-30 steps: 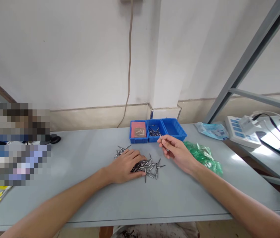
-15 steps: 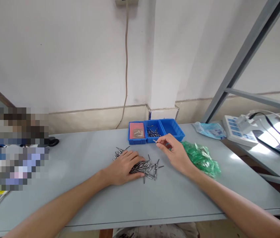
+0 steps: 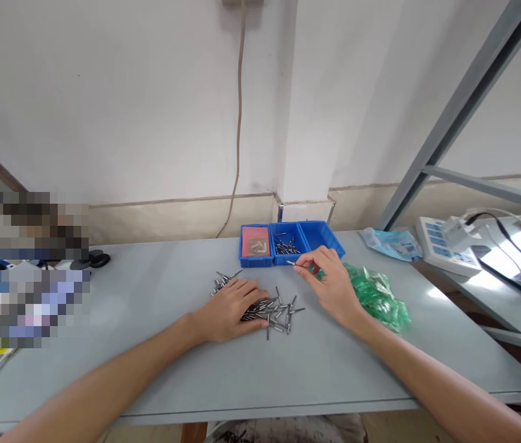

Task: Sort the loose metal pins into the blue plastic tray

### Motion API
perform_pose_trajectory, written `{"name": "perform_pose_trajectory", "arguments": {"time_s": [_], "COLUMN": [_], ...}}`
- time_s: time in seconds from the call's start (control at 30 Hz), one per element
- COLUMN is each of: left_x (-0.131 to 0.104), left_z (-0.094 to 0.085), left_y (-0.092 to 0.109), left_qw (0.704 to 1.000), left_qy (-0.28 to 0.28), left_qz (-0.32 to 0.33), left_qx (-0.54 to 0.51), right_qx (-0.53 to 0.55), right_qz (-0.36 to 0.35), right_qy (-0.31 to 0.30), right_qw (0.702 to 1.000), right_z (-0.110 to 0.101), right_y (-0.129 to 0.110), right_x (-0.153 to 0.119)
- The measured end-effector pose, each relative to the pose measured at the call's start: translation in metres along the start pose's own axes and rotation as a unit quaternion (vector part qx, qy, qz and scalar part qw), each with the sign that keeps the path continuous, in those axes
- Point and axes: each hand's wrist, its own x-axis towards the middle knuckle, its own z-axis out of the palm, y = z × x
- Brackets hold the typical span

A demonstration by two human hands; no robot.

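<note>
"Two bare hands over the grey table [image 3: 214,381]. Near one first?"

"Left hand [image 3: 230,311], low down on the pile of metal pins [image 3: 255,311]. Fingers laid over the top, a bit bent, thumb out to the side. Not pinching, by the look of it. No big move there since a second ago."

"And by the thumb?"

"Loose pins [image 3: 268,329], some crossed, right beside the pile."

"Now the right hand [image 3: 334,286]. Spread or shut?"

"Shut in a pinch. One thin pin [image 3: 290,263] between thumb and fingertips, poking out to the left. Turned over just now: back of the hand up, pin to the side, not tip up like before. Hard to tell about the fingers tucked under."

"Meaning what?"

"Still in the pinch, not let go. Just in front of the middle blue tray [image 3: 283,261], not down inside."

"Next to that hand?"

"Green plastic bag [image 3: 375,295], all crumpled. Farther back, a blue packet [image 3: 392,243]."

"And in the trays?"

"Dark pins in a heap [image 3: 287,247] in the middle one. Red sheet [image 3: 251,232] with a small clear bag [image 3: 258,247] on top in the left blue tray [image 3: 255,263]."

"Farthest of all?"

"White wall [image 3: 149,123], with a long cord [image 3: 239,123] hanging down."
</note>
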Motion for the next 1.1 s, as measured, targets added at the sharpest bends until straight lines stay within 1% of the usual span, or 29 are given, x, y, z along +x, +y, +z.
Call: {"name": "perform_pose_trajectory", "arguments": {"time_s": [0.1, 0.17, 0.27, 0.33, 0.6, 0.67, 0.73, 0.97, 1.03, 1.1], "left_x": [0.001, 0.001, 0.001, 0.001, 0.002, 0.001, 0.001, 0.001, 0.0, 0.0], "left_z": [-0.001, -0.002, -0.002, -0.001, -0.001, -0.001, -0.001, 0.0, 0.0, 0.0], "left_y": [0.001, 0.001, 0.001, 0.001, 0.001, 0.001, 0.0, -0.001, 0.0, 0.0], "left_qw": [1.0, 1.0, 1.0, 1.0, 1.0, 1.0, 1.0, 1.0, 1.0, 1.0], "left_qy": [-0.002, -0.006, -0.006, -0.003, 0.001, 0.001, -0.001, 0.0, 0.001, 0.003], "left_qz": [-0.003, -0.004, -0.006, -0.005, 0.001, -0.001, -0.003, -0.001, -0.001, 0.001], "left_qx": [0.0, 0.0, 0.0, 0.002, 0.008, 0.011, 0.014, 0.012, 0.009, 0.004], "right_qx": [0.027, 0.085, 0.196, 0.245, 0.385, 0.399, 0.389, 0.271, 0.238, 0.19], "right_qz": [0.015, 0.046, 0.106, 0.141, 0.229, 0.238, 0.237, 0.202, 0.179, 0.136], "right_qy": [-0.015, -0.05, -0.126, -0.151, -0.147, -0.14, -0.127, -0.114, -0.103, -0.086], "right_qw": [0.999, 0.994, 0.967, 0.947, 0.882, 0.874, 0.881, 0.934, 0.949, 0.968], "right_z": [0.002, 0.004, 0.003, 0.002, 0.001, 0.001, 0.001, 0.003, 0.006, 0.008], "right_y": [-0.001, -0.002, -0.003, -0.005, -0.005, -0.004, -0.004, 0.001, 0.004, 0.006], "right_x": [0.0, 0.0, 0.003, 0.004, 0.004, 0.005, 0.005, 0.005, 0.004, 0.002]}}
